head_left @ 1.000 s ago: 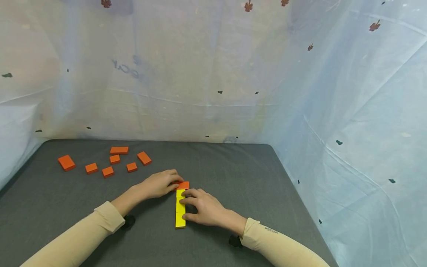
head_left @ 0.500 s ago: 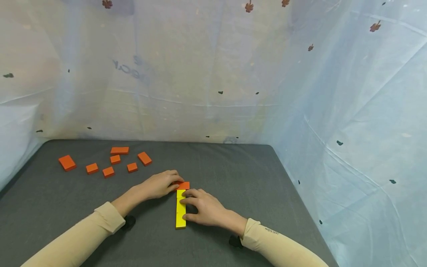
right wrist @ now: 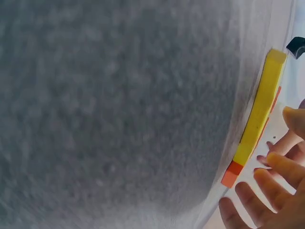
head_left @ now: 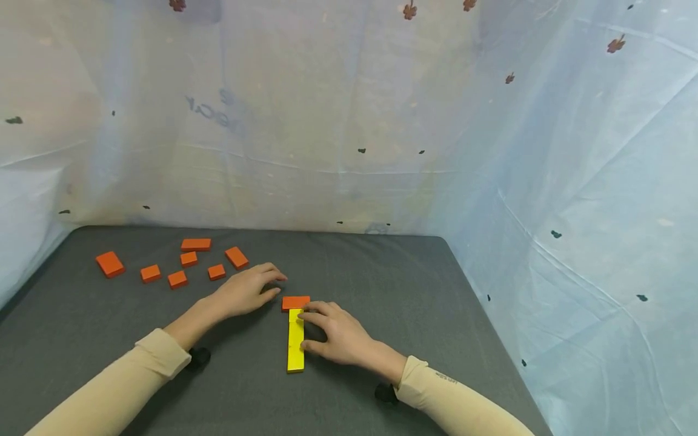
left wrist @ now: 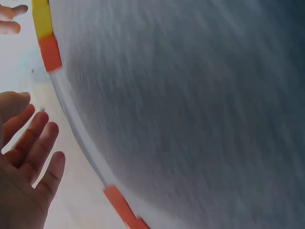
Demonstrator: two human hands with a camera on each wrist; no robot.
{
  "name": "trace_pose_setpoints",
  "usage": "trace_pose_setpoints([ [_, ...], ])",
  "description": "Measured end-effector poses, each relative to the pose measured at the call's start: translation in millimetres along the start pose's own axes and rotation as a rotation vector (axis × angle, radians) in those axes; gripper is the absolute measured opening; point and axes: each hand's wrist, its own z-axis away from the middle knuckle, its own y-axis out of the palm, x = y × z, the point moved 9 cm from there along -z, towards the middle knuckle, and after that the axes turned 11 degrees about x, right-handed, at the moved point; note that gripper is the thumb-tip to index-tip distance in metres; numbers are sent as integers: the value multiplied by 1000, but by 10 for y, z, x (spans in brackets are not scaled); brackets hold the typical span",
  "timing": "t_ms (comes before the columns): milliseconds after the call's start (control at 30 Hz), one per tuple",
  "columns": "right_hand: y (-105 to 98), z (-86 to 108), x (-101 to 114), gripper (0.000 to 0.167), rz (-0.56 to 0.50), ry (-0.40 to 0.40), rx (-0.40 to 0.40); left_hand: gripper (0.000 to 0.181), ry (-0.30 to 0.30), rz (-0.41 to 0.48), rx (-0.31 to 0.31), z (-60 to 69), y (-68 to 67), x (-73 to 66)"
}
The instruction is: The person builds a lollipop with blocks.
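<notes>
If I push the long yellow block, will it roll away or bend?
It probably won't roll: the yellow block has flat sides and lies flat on the table. It likely won't bend either, since its edges look straight. Pushed forward, it might shove the orange block at the row's far end.

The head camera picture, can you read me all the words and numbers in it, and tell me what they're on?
Blue scrawl on the pale back sheet: too faint and blurred to read.
Small dark lettering on the right sleeve: too small to read.
No writing shows on the orange blocks or the yellow blocks.
</notes>
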Motion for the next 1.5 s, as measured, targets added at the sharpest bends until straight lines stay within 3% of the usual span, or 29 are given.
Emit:
trace_pose_setpoints([
  [300,59,-32,-35,74,3,20,52,30,-95,-48,-139,248,-383,430],
  [433,103,-29,-10,75,11,12,85,30,-117,-74,-169,389,-542,608],
  [567,140,-24,-2,74,32,8,116,33,-158,-91,-162,511,-623,793],
  [867,200,-21,-25,72,4,26,165,34,-213,-79,-39,623,-554,1069],
  [1167,188,-25,-20,72,-5,28,168,29,-218,-101,22,652,-490,1116],
  [1500,189,-22,-29,73,-15,30,173,31,-202,-100,38,644,-442,1133],
])
